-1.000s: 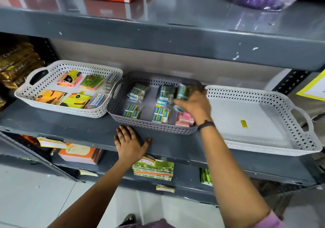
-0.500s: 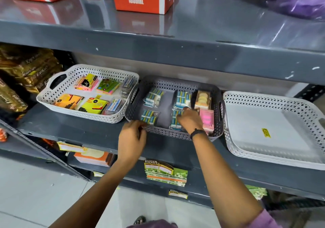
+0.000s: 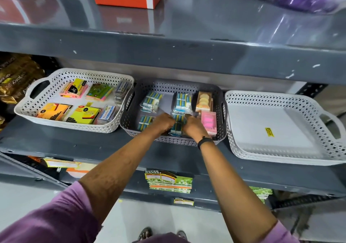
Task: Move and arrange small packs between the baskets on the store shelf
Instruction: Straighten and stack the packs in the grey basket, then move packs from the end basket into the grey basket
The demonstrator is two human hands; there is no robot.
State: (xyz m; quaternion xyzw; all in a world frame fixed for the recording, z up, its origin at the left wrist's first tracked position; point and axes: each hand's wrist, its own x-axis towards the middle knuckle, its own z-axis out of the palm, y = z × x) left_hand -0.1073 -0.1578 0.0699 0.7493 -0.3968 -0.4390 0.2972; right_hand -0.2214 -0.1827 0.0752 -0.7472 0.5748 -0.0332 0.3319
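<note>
Packs of small blue and white items (image 3: 177, 123) sit in clear wrap at the front middle of a grey basket (image 3: 174, 89), the middle 1 of 3 baskets in a row on a grey metal store shelf (image 3: 56, 141).

Only 1 view is given, from a camera on the person's head, looking forward and down. Both bare arms reach into the grey basket. The left hand (image 3: 163, 120) is curled at the left edge of the front blue pack, and the right hand (image 3: 193, 126), with a dark band on its wrist, is curled at the right edge. Both hands touch the pack, but whether either grip has closed on it cannot be told, as the fingertips are hidden.

More blue packs (image 3: 151, 100) lie at the back left of the same basket, and 2 pink packs (image 3: 208, 123) lie along its right side. To the left, a white basket (image 3: 28, 108) holds yellow, orange, green and pink packs. To the right, another white basket (image 3: 280, 100) holds no packs, only a small yellow sticker (image 3: 269, 132) on its floor.

The step in hand looks like squaring or lifting the front blue pack. To do it well, press evenly on both sides so the slippery wrap does not twist, and keep clear of the pink packs just beside the right hand.
</note>
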